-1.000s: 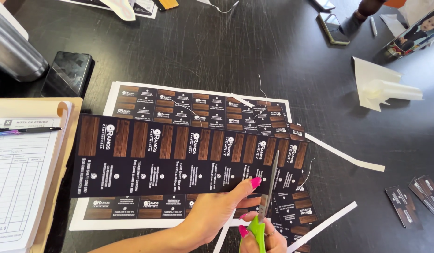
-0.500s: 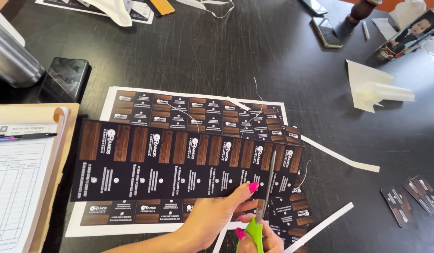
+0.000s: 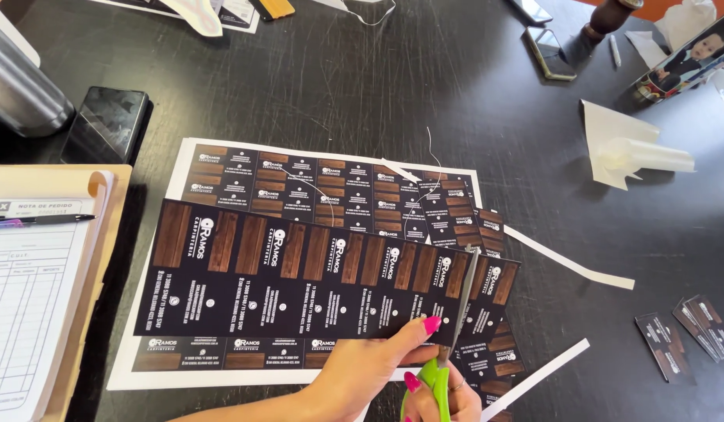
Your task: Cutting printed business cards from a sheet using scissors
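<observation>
My left hand (image 3: 370, 367) pinches the lower edge of a dark strip of printed cards (image 3: 299, 273), holding it flat over the white uncut sheet (image 3: 315, 184) on the black surface (image 3: 362, 86). My right hand (image 3: 444, 395) is closed around the green handles of the scissors (image 3: 452, 336), whose blades stand in the strip near its right end. White trimmings (image 3: 569, 266) lie just right, cut cards (image 3: 686, 332) farther off, and a clipboard (image 3: 33, 289) on my left.

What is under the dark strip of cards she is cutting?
Under the strip lies a bigger printed sheet of the same cards on the table. Its top rows and bottom edge show; its middle is covered. The scissors cut the strip's right end.
</observation>
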